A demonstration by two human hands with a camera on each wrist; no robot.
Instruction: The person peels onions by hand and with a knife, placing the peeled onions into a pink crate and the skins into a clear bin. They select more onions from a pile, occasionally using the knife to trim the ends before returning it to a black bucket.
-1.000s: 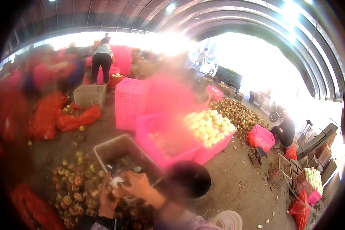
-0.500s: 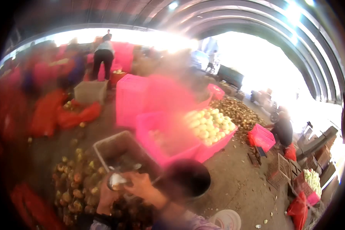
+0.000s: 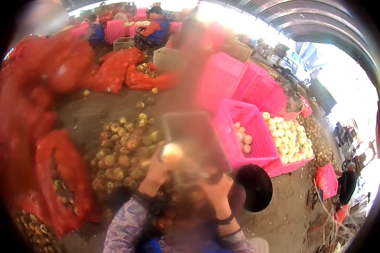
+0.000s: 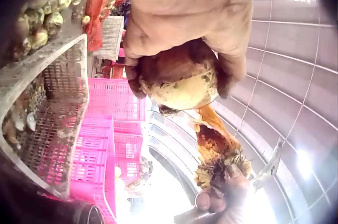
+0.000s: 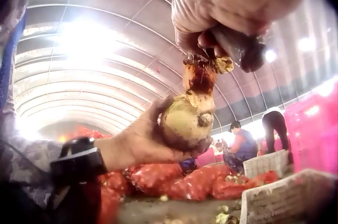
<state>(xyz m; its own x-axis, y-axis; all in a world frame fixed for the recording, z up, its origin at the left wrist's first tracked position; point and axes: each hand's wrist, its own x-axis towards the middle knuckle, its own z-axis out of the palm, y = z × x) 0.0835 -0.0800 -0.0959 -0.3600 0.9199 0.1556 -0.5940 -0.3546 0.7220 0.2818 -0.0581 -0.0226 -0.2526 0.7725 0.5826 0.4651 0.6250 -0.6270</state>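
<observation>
My left hand (image 3: pixel 155 175) grips a partly peeled onion (image 4: pixel 182 89), fingers and thumb around its sides. Brown skin still covers the side near the palm, and pale flesh shows below it. A strip of brown onion skin (image 5: pixel 199 79) with a rooty end stretches from the onion to my right hand (image 3: pixel 218 192). The right thumb and fingers pinch that rooty end. The same hand holds a small knife, whose thin blade (image 4: pixel 270 167) sticks out past the thumb in the left wrist view. In the head view the onion (image 3: pixel 172 152) looks bright and blurred.
Unpeeled onions (image 3: pixel 122 158) lie heaped on the ground at the left, beside red mesh sacks (image 3: pixel 67 185). A grey crate (image 3: pixel 207 126) stands ahead of the hands. Pink crates (image 3: pixel 245 110), one full of peeled onions (image 3: pixel 288 141), and a black bucket (image 3: pixel 253 189) are at the right.
The head view has swung left, bringing in the red sacks and a seated person. My hands, earlier together at the onion, are now apart, the right one drawn away with the skin strip.
</observation>
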